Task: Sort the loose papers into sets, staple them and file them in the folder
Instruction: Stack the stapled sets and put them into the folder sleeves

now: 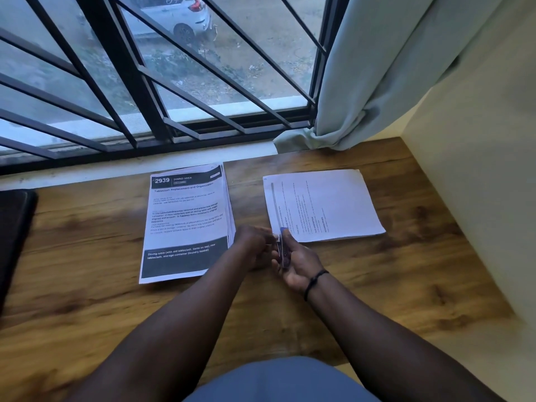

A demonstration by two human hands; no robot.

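A room in a home, used as a small study corner, is being shown. A wood-grain desk is being set into a cream-walled alcove at the right of the frame. A barred window is being spanned across the top, with a pale curtain bunched at upper right. Through the glass, a parked white car on bare ground is being seen from above.
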